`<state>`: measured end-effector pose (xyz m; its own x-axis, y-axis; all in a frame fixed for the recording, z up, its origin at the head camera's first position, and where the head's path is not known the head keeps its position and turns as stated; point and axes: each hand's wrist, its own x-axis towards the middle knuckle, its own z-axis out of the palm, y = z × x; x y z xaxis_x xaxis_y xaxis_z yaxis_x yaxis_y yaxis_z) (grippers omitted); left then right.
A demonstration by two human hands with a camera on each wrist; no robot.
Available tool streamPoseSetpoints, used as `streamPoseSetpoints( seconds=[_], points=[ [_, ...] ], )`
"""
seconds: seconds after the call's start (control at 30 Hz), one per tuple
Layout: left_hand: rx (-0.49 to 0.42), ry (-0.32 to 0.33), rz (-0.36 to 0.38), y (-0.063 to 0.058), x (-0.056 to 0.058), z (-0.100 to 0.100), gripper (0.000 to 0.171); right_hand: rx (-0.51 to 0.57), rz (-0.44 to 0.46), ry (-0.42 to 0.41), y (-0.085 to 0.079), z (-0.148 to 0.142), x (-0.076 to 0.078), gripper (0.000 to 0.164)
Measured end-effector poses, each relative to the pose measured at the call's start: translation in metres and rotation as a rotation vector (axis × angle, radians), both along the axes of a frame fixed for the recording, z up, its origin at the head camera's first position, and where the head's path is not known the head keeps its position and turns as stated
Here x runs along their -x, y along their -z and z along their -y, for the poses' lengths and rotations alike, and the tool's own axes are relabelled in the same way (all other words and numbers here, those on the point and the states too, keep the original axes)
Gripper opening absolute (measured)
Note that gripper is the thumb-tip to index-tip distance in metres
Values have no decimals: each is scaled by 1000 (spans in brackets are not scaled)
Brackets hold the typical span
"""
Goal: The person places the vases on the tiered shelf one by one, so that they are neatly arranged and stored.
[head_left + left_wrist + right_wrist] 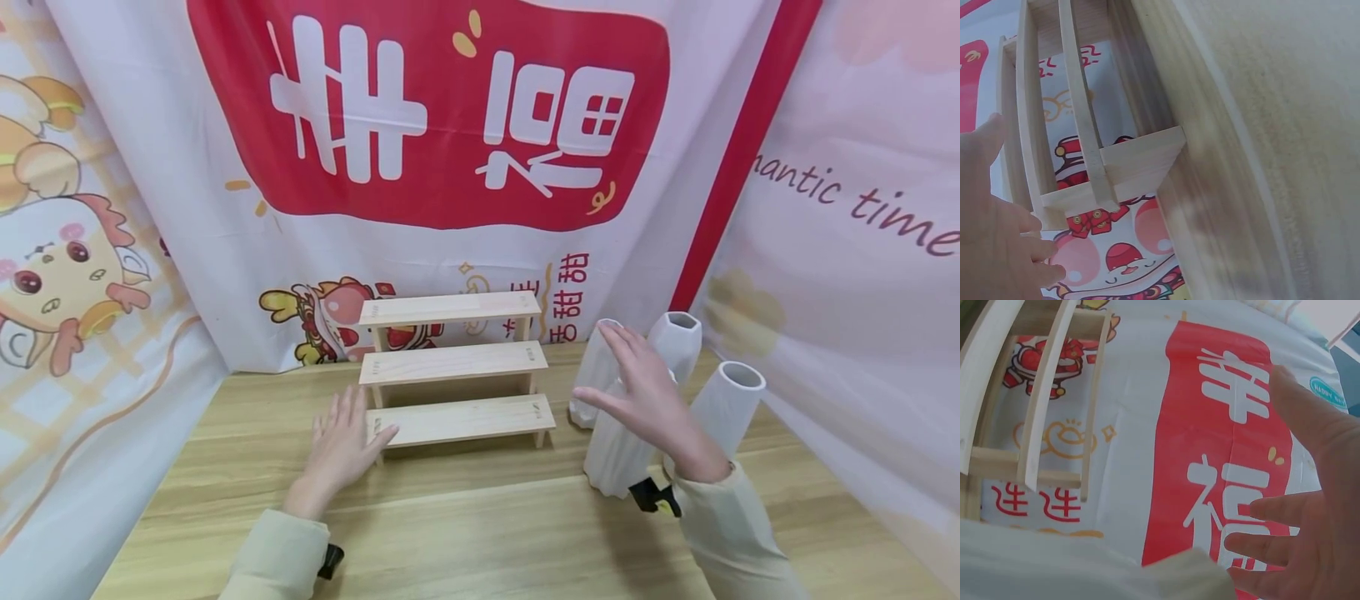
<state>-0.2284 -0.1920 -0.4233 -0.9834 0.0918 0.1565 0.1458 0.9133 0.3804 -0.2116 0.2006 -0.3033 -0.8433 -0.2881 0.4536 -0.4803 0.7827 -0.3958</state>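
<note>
A pale wooden three-tier stand sits on the table in the head view. Beside its left end is my left hand, fingers extended and thumb overlapping the lowest tier in this view. In the left wrist view, that hand shows nothing in its grasp. Several white vases stand at the right: a front one, a left one, a back one and a right one. My right hand is spread above them, partly hiding the front vase; its fingers hold nothing.
The wood-grain table extends in front of the stand. Behind hangs a white cloth with a red panel; printed cloths enclose the sides. Dark wrist-mounted devices show at both cuffs.
</note>
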Motion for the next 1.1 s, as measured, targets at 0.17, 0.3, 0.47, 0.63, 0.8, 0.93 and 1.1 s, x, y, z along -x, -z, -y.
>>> streamPoseSetpoints(
  seconds=[0.17,0.3,0.47,0.63,0.8,0.93,1.1],
  points=[
    [-23,9,28,6,0,3,95,60,32,22,4,-12,0,86],
    [-44,10,57,11,0,6,92,93,46,39,10,-22,1,86],
    [-53,9,65,15,0,9,88,132,58,61,18,-34,0,86],
    [-40,3,93,17,-1,12,90,188,90,97,26,-40,-2,95],
    [-23,-1,115,21,-3,13,88,233,89,135,38,-45,-1,99],
    [-11,3,136,23,-3,13,86,299,99,136,46,-48,0,97],
    [-2,11,137,27,-2,11,83,356,101,136,50,-49,0,80]
  ],
)
